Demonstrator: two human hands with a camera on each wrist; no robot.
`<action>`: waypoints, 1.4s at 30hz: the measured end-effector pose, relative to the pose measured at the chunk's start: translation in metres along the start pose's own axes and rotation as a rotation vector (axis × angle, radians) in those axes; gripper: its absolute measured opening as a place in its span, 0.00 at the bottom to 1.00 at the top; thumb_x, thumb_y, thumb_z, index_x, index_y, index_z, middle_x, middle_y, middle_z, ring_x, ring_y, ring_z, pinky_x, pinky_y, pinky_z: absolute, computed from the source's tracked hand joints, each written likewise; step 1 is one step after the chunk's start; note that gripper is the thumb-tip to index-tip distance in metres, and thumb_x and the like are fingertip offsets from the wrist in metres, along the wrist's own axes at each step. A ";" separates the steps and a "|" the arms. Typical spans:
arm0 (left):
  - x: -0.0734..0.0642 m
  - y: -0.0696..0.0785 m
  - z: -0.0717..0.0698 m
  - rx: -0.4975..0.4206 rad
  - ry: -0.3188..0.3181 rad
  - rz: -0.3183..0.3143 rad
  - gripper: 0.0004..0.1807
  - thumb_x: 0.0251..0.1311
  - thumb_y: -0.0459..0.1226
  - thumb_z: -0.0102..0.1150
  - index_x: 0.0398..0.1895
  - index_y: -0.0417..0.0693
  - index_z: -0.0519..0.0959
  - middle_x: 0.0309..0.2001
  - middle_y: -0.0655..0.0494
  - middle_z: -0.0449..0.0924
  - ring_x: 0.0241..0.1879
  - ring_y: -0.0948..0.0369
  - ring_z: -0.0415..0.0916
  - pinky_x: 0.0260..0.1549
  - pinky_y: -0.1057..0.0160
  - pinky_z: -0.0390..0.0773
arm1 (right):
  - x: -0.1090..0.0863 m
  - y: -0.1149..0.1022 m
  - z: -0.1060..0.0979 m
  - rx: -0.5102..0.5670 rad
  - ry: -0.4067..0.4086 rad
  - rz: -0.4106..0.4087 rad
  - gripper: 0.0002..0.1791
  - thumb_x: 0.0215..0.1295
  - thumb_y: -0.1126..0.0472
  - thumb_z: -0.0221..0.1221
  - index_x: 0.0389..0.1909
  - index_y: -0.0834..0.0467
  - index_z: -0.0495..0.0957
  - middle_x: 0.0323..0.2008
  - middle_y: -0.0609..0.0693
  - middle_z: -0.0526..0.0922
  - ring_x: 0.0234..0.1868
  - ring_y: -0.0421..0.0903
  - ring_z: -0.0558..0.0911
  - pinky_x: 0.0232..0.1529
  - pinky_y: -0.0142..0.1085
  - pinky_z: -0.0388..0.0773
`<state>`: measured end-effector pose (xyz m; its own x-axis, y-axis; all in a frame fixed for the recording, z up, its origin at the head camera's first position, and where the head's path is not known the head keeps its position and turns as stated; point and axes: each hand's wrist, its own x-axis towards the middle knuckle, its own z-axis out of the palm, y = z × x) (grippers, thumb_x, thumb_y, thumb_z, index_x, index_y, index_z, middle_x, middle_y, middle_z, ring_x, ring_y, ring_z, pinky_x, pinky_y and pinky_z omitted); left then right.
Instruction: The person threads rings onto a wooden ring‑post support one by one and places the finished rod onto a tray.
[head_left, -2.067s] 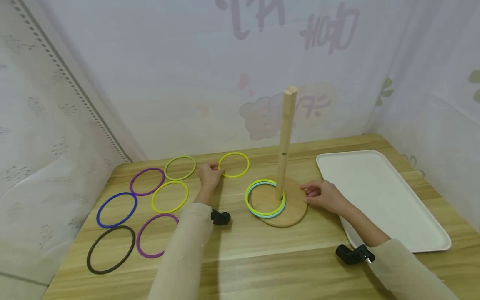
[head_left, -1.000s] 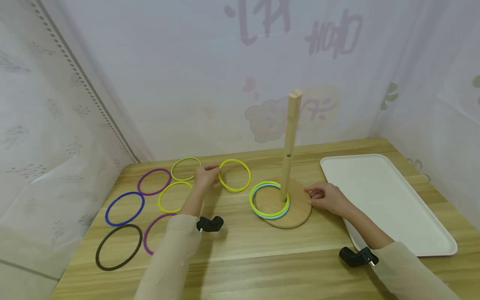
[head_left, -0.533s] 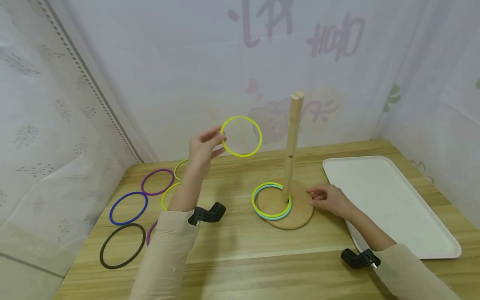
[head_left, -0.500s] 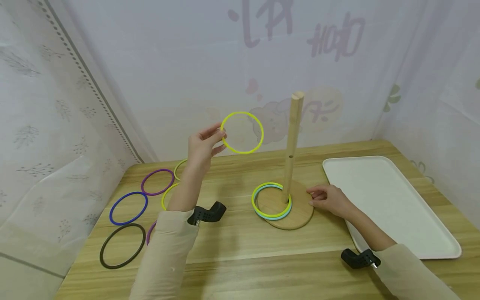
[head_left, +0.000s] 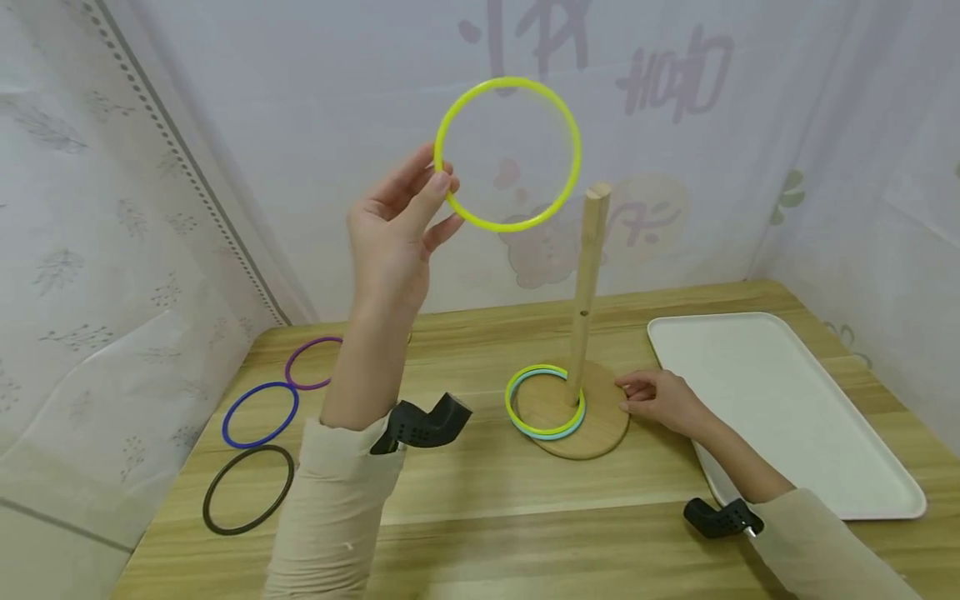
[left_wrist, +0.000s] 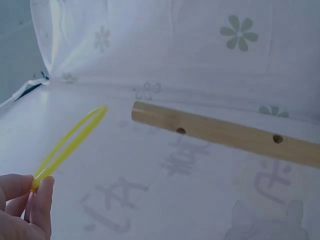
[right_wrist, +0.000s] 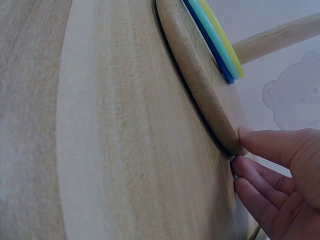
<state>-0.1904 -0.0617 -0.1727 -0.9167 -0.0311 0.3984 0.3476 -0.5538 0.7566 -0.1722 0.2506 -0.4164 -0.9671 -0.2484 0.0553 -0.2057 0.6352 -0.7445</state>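
My left hand (head_left: pixel 393 237) pinches a yellow ring (head_left: pixel 576 158) between thumb and fingers, raised to the left of the top of a wooden post (head_left: pixel 588 250). In the left wrist view the ring (left_wrist: pixel 75 142) appears nearly edge-on, apart from the post's end (left_wrist: pixel 160 115). The post stands upright on a round wooden base (head_left: pixel 600 433). Around its foot lie a yellow-green ring (head_left: pixel 512 414) and a light blue one (head_left: pixel 558 435); the right wrist view also shows a dark blue ring (right_wrist: pixel 215 55) under them. My right hand (head_left: pixel 663 400) grips the base's right edge, thumb on top.
On the wooden table's left lie a purple ring (head_left: pixel 288 367), a blue ring (head_left: pixel 225 425) and a black ring (head_left: pixel 207 500); my left arm hides others. A white tray (head_left: pixel 780 400) lies at the right. Patterned cloth (head_left: pixel 337 125) hangs behind.
My left hand has picked the yellow ring up from the table's back and carried it up and slightly right, toward the post's top. The right hand stays at the base's edge.
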 end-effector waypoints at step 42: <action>-0.042 -0.150 -0.087 0.682 -0.221 -0.658 0.14 0.59 0.27 0.56 0.49 0.36 0.78 0.44 0.42 0.78 0.46 0.52 0.76 0.41 0.50 0.78 | -0.001 -0.002 0.000 0.013 0.000 -0.002 0.19 0.54 0.67 0.64 0.46 0.71 0.76 0.38 0.60 0.81 0.37 0.51 0.80 0.34 0.32 0.78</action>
<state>-0.2213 -0.0498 -0.3487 -0.9351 0.3078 -0.1758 -0.1175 0.1987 0.9730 -0.1708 0.2491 -0.4149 -0.9667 -0.2496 0.0565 -0.2055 0.6252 -0.7529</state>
